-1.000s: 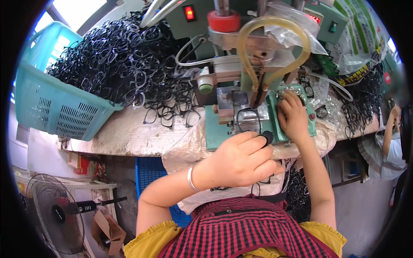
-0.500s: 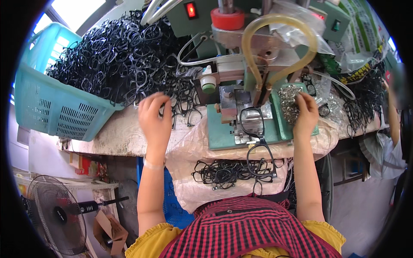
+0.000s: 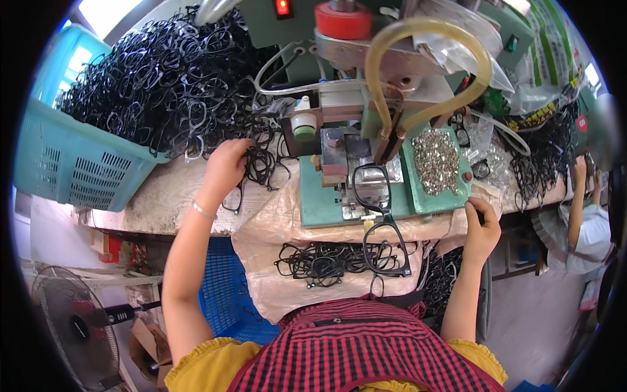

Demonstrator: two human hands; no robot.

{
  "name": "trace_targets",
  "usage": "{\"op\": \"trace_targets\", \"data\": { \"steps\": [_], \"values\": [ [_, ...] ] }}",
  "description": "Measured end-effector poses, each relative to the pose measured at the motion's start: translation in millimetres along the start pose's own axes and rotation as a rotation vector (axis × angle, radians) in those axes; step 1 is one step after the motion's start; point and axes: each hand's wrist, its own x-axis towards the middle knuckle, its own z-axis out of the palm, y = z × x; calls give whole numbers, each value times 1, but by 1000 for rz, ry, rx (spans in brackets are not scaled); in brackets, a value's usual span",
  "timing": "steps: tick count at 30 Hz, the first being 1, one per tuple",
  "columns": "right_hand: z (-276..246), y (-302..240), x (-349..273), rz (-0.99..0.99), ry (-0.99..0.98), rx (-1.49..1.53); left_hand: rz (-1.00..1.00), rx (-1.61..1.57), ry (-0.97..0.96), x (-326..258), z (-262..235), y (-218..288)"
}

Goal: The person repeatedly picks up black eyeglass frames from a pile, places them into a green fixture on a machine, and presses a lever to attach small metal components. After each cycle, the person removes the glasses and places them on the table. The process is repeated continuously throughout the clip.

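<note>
From my remote seat, the biggest thing in view is the teal basket (image 3: 72, 170), with its heap of black spectacle frames (image 3: 163, 78) spilling onto the bench. That heap has not moved. Next is the green press (image 3: 326, 202), which is now clear of hands; 1 second ago both hands were bunched over its fixture.

Below it, the loose frames on the sack (image 3: 326, 261) in the lap look unchanged. 1 finished-looking frame (image 3: 373, 186) lies on the press bed, and another one hangs over the front edge towards the lap.

The left hand (image 3: 225, 166) has travelled from the press out to the foot of the heap and sits a little farther left than half a second ago. Its fingers are curled around 1 black frame, which dangles under the palm. I read this as the press cycle being over and a fresh frame being picked up.

The right hand (image 3: 482, 225) has dropped from the tray of small metal parts (image 3: 436, 160) to the press's front right corner. Its fingers are bent, and I cannot tell whether they pinch a part.
</note>
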Motion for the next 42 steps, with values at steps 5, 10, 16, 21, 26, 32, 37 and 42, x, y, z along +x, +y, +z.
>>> {"op": "trace_targets", "data": {
  "steps": [5, 10, 16, 21, 26, 32, 37, 42],
  "values": [
    [53, -96, 15, -279, -291, 159, -887, -1254, 387, -3, 0, 27],
    [118, -115, 23, -300, -261, 330, -891, -1741, 507, 2, 2, 94],
    [122, -117, 9, -55, -308, 536, -605, -1387, 754, -6, -19, 148],
    [118, -139, 9, 78, -394, 733, 74, -937, 738, 68, -101, 199],
    [95, -147, 4, -13, -522, 613, 184, -807, 615, 67, -94, 198],
    [70, -30, 49, -410, -213, -592, 497, -483, 299, 62, -58, 225],
    [66, 0, 50, -460, -164, -477, 530, -490, 280, 61, -53, 216],
    [69, 1, 52, -512, -91, -461, 414, -492, 363, 44, -43, 225]
  ]
}}
